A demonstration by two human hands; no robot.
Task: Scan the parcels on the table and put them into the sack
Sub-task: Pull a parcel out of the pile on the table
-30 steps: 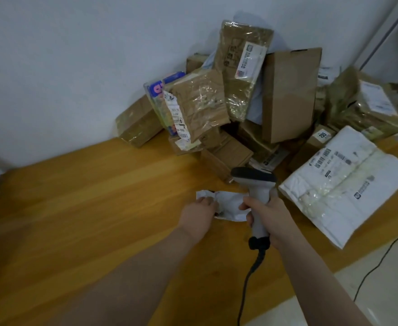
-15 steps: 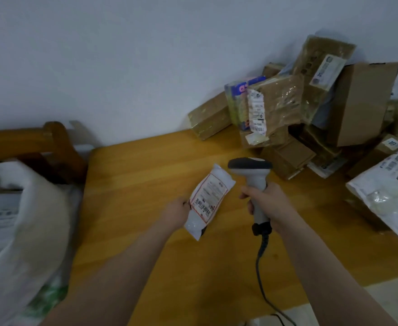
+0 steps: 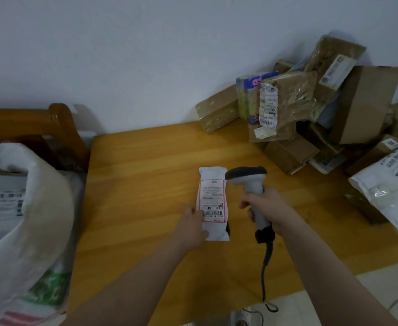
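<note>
Parcel (image 3: 213,196) held in left hand (image 3: 192,223) over wooden table (image 3: 141,175), right hand (image 3: 269,208) gripping scanner (image 3: 247,176), white wall (image 3: 122,55) behind.

Your wooden table (image 3: 141,175) carries a heap of brown parcels (image 3: 294,107) at two o'clock and a white mailer (image 3: 391,182) at three.

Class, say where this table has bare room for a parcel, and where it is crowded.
Bare wood lies between the sack and the small white parcel in the left hand, back to the wall; also along the front edge. Crowded: the right side, under the parcel pile and white mailer.
</note>
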